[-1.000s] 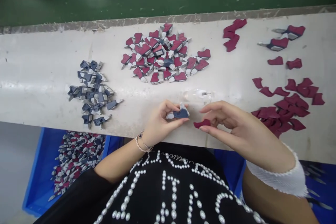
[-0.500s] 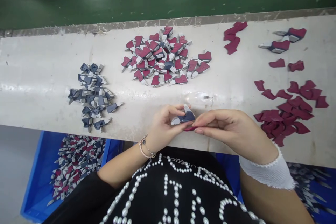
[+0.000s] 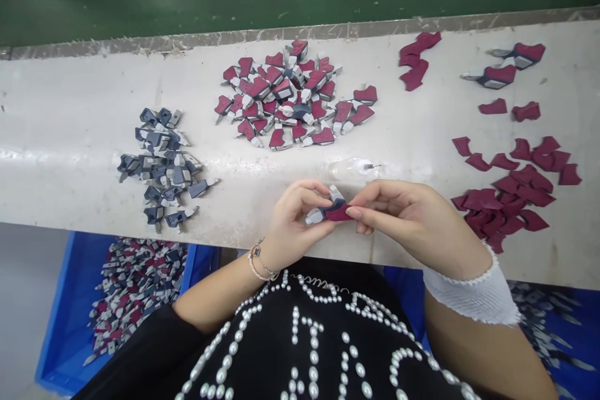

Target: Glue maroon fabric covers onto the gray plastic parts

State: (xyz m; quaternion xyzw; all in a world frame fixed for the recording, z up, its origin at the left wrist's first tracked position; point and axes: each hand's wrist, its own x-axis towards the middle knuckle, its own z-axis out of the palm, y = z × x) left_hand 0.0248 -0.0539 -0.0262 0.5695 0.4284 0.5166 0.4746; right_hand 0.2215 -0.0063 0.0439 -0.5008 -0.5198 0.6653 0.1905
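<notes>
Close to the table's near edge, my left hand (image 3: 300, 215) grips a small grey and dark blue plastic part (image 3: 315, 216) between thumb and fingers. My right hand (image 3: 394, 209) pinches the right end of a dark red plate (image 3: 337, 212). This plate lies against the face of the blue part, covering much of it; whether it is fully seated I cannot tell. Right of my right hand spreads a pile of loose dark red plates (image 3: 506, 200). Left of my left hand sits a pile of grey and blue parts (image 3: 164, 169) without red plates.
Beyond my hands lies a heap of parts with red plates (image 3: 281, 97) on the white table (image 3: 84, 137). Two such parts (image 3: 499, 77) rest at the far right. Below the edge stand a blue bin (image 3: 59, 325) of mixed parts and, at right, another blue bin (image 3: 579, 325).
My right hand has brought the red plate up from below the blue part and onto its face. The left hand keeps its hold. The view has shifted slightly.
</notes>
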